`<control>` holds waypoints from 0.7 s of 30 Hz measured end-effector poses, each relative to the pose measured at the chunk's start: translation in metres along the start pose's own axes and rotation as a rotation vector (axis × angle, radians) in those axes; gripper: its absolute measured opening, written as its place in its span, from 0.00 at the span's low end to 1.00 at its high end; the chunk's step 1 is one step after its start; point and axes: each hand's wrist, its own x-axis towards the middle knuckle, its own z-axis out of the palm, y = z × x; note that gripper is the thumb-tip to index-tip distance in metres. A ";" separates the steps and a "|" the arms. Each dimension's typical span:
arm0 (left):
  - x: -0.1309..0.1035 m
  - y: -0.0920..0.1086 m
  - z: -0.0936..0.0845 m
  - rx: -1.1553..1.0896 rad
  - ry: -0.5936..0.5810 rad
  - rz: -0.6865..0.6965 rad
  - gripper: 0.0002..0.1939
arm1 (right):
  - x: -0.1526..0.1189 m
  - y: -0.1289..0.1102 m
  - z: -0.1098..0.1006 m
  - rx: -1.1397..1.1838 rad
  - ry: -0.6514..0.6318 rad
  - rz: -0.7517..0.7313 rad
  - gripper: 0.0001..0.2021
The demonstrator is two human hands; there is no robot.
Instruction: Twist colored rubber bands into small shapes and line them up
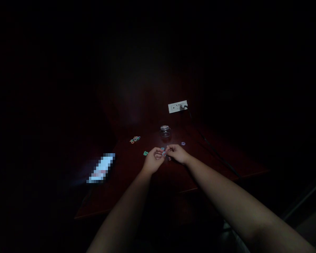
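Between my two hands, over the dark red table, is a small light-blue ring. My left hand pinches it from the left, and the fingers of my right hand close on its right side. Green rings lie just left of my left hand. A purple ring rests beyond my right hand. Other small rings show partly behind and below the fingers. Farther back stands a clear jar with a lid. A pile of coloured rings is at the back left.
A lit, pixelated screen is at the left side of the table. A white wall socket holds a plug, and a dark cable runs down across the right side. The surroundings are very dark.
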 end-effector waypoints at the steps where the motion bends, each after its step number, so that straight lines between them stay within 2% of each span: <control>1: 0.000 0.000 0.000 -0.008 -0.001 0.000 0.09 | 0.000 0.000 0.000 -0.002 -0.001 0.000 0.05; 9: 0.002 -0.004 -0.002 -0.016 -0.023 -0.017 0.08 | 0.000 0.002 -0.001 0.043 -0.009 0.009 0.03; 17: 0.003 -0.005 -0.002 -0.005 0.000 -0.021 0.10 | -0.001 0.000 -0.001 0.047 -0.010 0.027 0.05; 21: 0.002 -0.001 -0.001 0.009 0.048 -0.021 0.09 | -0.002 -0.002 0.001 0.074 -0.024 0.044 0.07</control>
